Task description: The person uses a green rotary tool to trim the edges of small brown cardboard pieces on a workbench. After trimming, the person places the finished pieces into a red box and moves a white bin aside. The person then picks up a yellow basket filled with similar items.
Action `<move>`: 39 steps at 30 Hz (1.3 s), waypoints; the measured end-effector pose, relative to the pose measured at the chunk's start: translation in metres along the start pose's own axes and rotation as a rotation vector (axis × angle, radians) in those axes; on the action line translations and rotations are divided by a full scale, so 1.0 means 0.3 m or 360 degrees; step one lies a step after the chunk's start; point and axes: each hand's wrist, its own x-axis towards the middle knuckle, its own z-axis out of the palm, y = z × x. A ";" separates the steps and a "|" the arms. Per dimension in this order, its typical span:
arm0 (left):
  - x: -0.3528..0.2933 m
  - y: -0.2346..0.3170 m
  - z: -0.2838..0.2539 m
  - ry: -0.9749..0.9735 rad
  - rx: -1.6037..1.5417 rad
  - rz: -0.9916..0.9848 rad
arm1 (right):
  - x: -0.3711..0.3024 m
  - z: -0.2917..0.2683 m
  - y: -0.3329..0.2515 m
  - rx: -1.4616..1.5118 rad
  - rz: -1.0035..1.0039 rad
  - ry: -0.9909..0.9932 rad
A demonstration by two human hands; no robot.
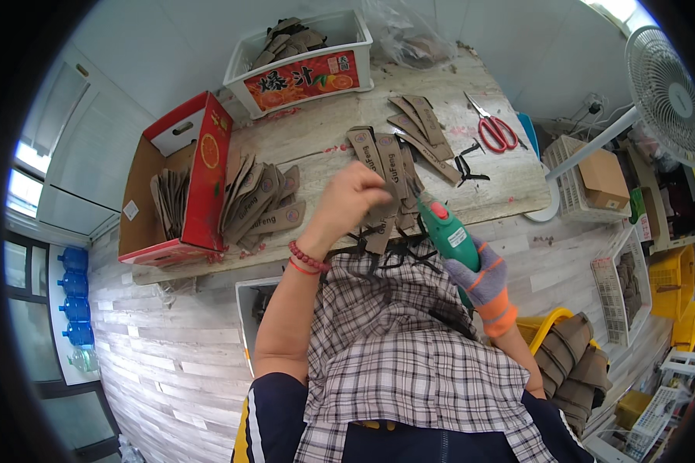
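Note:
My left hand (351, 197), bare with red beads at the wrist, has its fingers curled closed at a brown fabric strip (378, 235) that hangs over the table's front edge. In my right hand (483, 278), gloved in grey and orange, is a green handheld power tool (454, 238) with a red button. Its tip points at the strips beside my left hand; the tip itself is hard to make out. More printed brown strips (394, 158) lie fanned out just beyond both hands. Black straps (413, 251) dangle from the near strips over my checked apron (409, 339).
On the worn table (316, 131) stand a red cardboard box (212, 166) and a white crate (301, 81), both holding strips. Loose strips (262, 204) lean by the box. Red-handled scissors (496, 131) lie at the right. A fan (664, 92) and a yellow basket (537, 328) stand to the right.

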 end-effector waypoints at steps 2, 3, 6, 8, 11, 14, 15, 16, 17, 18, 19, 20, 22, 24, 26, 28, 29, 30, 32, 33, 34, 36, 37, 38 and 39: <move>0.007 0.026 -0.074 0.0340 -0.0022 -0.0105 | -0.003 -0.005 0.016 0.0032 0.0034 0.0063; -0.005 0.054 -0.123 0.0402 -0.0127 -0.0211 | -0.005 -0.015 0.031 -0.0034 0.0004 0.0095; -0.029 0.042 -0.314 0.0611 -0.0232 -0.0360 | -0.011 -0.030 0.052 -0.0064 -0.0026 0.0106; -0.024 -0.033 -0.481 0.0589 -0.0520 -0.0451 | -0.010 -0.038 0.066 -0.0130 -0.0090 0.0090; 0.000 -0.187 -0.638 0.0876 0.0751 -0.0499 | -0.008 -0.020 0.066 0.0021 -0.0066 0.0073; 0.036 -0.082 -0.427 0.1319 0.2038 -0.0013 | -0.008 -0.017 0.042 0.0075 0.0002 0.0100; 0.058 -0.106 -0.351 0.1344 0.1811 0.0281 | -0.008 -0.017 0.042 0.0106 0.0041 0.0096; 0.090 -0.133 -0.255 0.1290 0.1498 0.0319 | -0.009 -0.018 0.042 0.0131 0.0086 0.0094; 0.129 -0.183 -0.152 0.1190 0.1308 0.0117 | -0.008 -0.019 0.042 0.0155 0.0125 0.0091; 0.174 -0.163 -0.067 0.0919 0.0771 -0.0424 | -0.006 -0.019 0.037 0.0120 0.0126 0.0104; 0.229 -0.213 -0.010 0.0903 0.0686 -0.0596 | -0.005 -0.016 0.026 0.0082 0.0123 0.0105; 0.277 -0.285 0.031 0.0889 0.0602 -0.0773 | -0.003 -0.016 0.018 0.0046 0.0120 0.0097; 0.334 -0.336 0.083 0.1035 0.0709 -0.0766 | -0.005 -0.022 0.041 -0.0021 0.0085 0.0094; 0.362 -0.343 0.118 0.1166 0.0724 -0.0738 | -0.011 -0.022 0.066 -0.0061 0.0051 0.0099; 0.363 -0.333 0.143 0.1291 0.0643 -0.0695 | -0.013 -0.021 0.081 -0.0079 0.0016 0.0098; 0.353 -0.363 0.145 0.1297 0.0409 -0.0507 | -0.011 -0.011 0.074 -0.0139 0.0037 0.0111; 0.351 -0.379 0.137 0.1292 0.0195 -0.0465 | -0.008 -0.004 0.071 -0.0171 0.0048 0.0114; 0.347 -0.387 0.138 0.1271 -0.0026 -0.0427 | -0.004 0.003 0.074 -0.0148 0.0046 0.0113; 0.318 -0.302 0.134 0.1275 -0.0358 -0.0242 | 0.013 0.013 0.078 -0.0105 0.0038 0.0142; 0.296 -0.287 0.114 0.1243 -0.0590 -0.0183 | 0.020 0.018 0.079 -0.0139 0.0022 0.0144; 0.277 -0.230 0.105 0.1186 -0.0819 -0.0122 | 0.029 0.021 0.085 -0.0165 0.0010 0.0164; 0.198 -0.130 0.110 0.1144 -0.1202 -0.0081 | 0.042 0.036 0.075 -0.0189 -0.0034 0.0178; 0.163 -0.104 0.112 0.1114 -0.1389 -0.0065 | 0.049 0.048 0.058 -0.0189 -0.0064 0.0174; 0.135 -0.082 0.117 0.1079 -0.1576 -0.0050 | 0.054 0.059 0.047 -0.0189 -0.0095 0.0171; 0.111 -0.060 0.134 0.1110 -0.1634 -0.0021 | 0.055 0.068 0.046 -0.0174 -0.0111 0.0165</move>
